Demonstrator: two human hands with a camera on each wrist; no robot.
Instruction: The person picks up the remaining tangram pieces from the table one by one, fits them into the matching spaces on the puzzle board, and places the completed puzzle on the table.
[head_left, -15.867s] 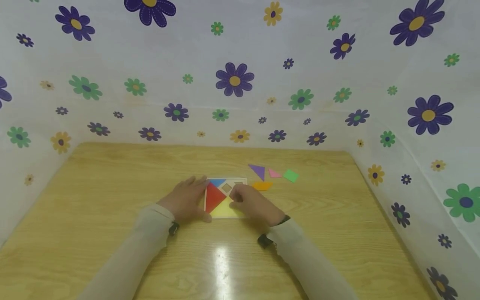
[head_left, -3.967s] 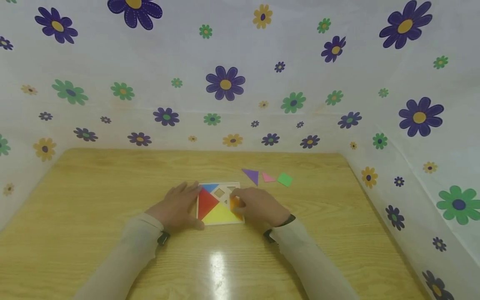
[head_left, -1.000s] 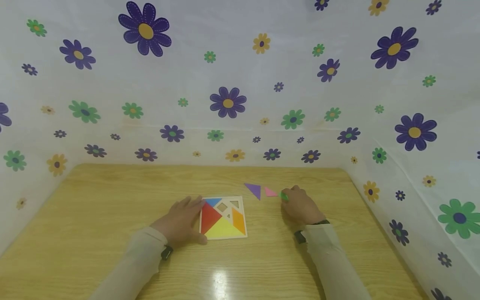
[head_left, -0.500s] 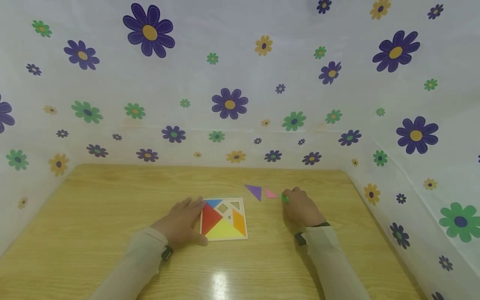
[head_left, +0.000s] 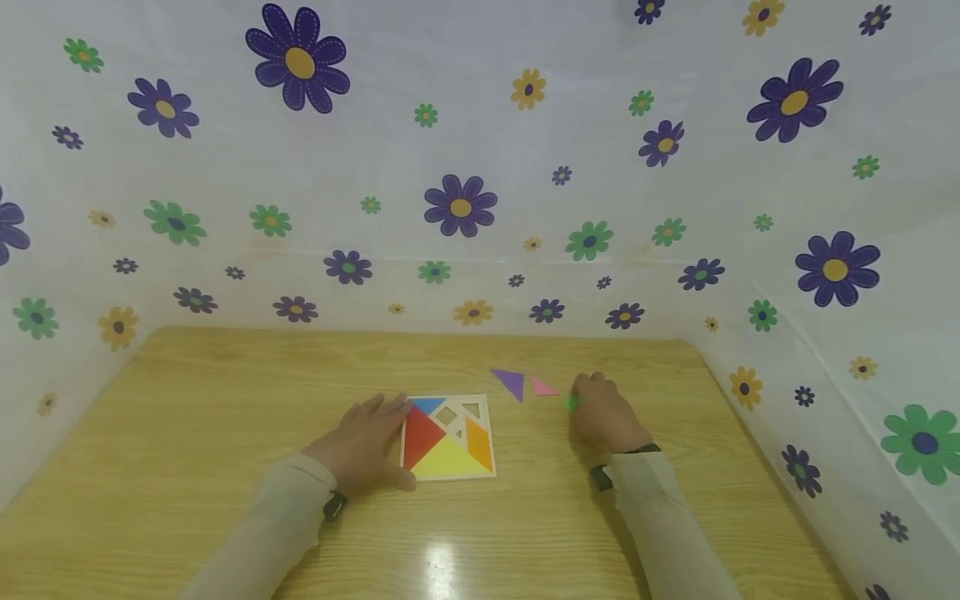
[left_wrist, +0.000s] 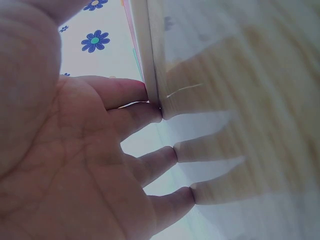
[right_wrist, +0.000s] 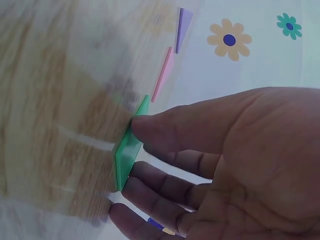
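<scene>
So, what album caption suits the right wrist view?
A green tile in the right hand's grip, a pink triangle and a purple triangle beyond.

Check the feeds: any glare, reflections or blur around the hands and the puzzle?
Head: white glare on the table, nearer than the puzzle board; left wrist: the glossy table mirrors the left hand at its fingertips; right wrist: the table's grain looks smeared, but the green piece stands out clearly.

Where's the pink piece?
In the head view, the pink piece lies up and right of the board, between the purple triangle and the green piece.
</scene>
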